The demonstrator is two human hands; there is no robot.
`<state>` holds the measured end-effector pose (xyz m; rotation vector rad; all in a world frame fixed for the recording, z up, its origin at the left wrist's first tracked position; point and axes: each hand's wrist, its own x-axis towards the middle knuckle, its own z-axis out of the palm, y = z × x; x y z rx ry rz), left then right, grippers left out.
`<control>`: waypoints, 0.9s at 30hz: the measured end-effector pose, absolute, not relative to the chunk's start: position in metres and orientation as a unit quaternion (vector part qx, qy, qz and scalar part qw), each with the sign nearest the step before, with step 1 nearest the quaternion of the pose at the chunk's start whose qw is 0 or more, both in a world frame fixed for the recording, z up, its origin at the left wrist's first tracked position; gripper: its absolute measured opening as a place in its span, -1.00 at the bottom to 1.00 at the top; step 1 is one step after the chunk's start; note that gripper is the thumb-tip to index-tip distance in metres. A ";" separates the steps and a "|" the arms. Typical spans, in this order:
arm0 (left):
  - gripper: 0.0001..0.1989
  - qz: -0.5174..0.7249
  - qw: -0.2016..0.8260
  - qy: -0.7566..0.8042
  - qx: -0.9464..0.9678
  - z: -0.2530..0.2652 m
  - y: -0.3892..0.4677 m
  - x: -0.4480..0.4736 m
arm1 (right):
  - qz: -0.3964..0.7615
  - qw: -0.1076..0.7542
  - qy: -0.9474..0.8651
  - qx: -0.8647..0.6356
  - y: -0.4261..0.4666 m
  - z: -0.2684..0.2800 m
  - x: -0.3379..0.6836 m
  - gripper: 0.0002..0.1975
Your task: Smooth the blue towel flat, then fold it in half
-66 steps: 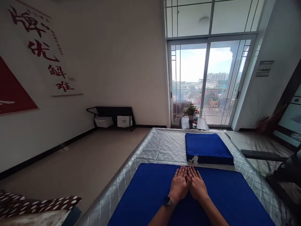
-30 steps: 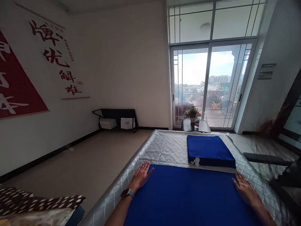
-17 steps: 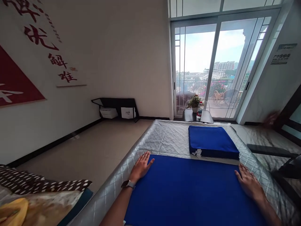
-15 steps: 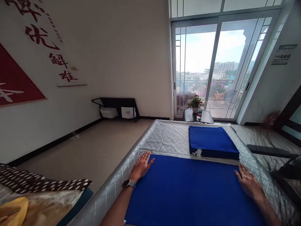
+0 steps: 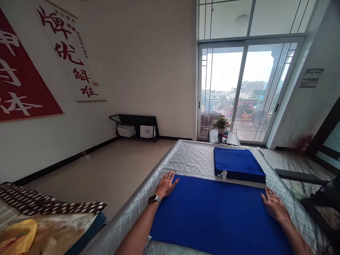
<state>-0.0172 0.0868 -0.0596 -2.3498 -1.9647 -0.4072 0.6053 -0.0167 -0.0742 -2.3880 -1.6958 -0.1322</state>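
Observation:
A flat blue cloth [image 5: 217,216] is spread on a table covered with a silver quilted sheet [image 5: 183,156]. My left hand [image 5: 166,186] lies flat on the cloth's far left corner, fingers stretched out, with a watch on the wrist. On the far right corner rests my right hand [image 5: 276,205], also flat with its fingers extended. Just beyond the cloth sits a neat stack of folded blue cloth [image 5: 236,161], with white tags [image 5: 223,174] showing at its near left corner.
Patterned fabrics [image 5: 53,216] and a yellow item [image 5: 20,235] lie at the lower left. A small black table [image 5: 216,139] with a potted plant [image 5: 220,123] and a bottle [image 5: 225,131] stands before the glass doors. A black rack [image 5: 136,124] holds white boxes by the wall.
The view has tilted up slightly, and the cloth's near edge now shows. Both hands stay flat at the cloth's far corners.

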 end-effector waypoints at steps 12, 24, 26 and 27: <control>-0.33 -0.200 0.058 -0.532 -0.821 -0.036 0.051 0.097 | -0.114 0.118 -0.676 -0.718 -0.030 -0.037 0.474 -0.38; -0.36 -0.176 -0.024 -0.456 -0.872 -0.051 0.024 0.218 | 0.019 0.114 -0.755 -0.646 -0.006 -0.040 0.354 -0.39; -0.34 -0.177 -0.024 -0.458 -0.871 -0.050 0.023 0.216 | 0.022 0.116 -0.752 -0.649 -0.005 -0.045 0.355 -0.38; -0.34 -0.177 -0.024 -0.459 -0.871 -0.049 0.022 0.216 | 0.022 0.117 -0.752 -0.649 -0.004 -0.047 0.355 -0.38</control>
